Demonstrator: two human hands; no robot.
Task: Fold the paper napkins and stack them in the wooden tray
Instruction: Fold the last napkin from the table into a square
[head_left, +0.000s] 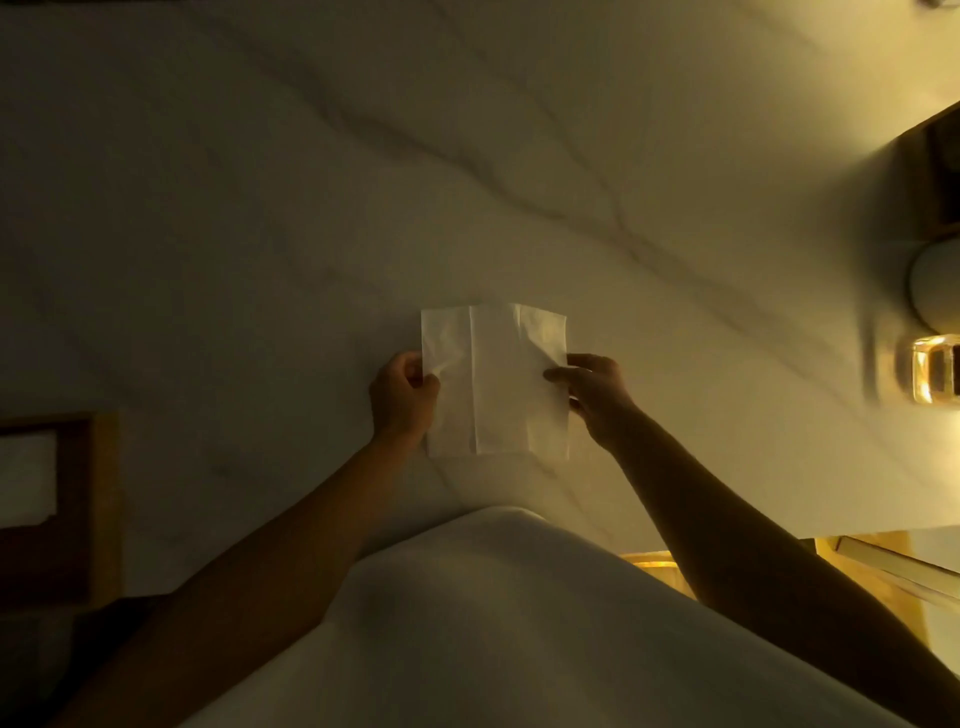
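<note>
A white paper napkin (496, 382) is spread out over the marble table, with vertical creases running down it. My left hand (402, 397) pinches its left edge. My right hand (592, 397) pinches its right edge, thumb on top of the sheet. The wooden tray (101, 499) lies at the left edge of the view, near the table's front. A white napkin (26, 480) rests inside the tray, cut off by the frame.
The marble tabletop (467, 182) stretches away ahead. At the right edge stand a wooden box (930, 176), a white rounded object (935, 286) and a glass item (932, 369). The table's front right corner ends near a lit wooden frame (883, 566).
</note>
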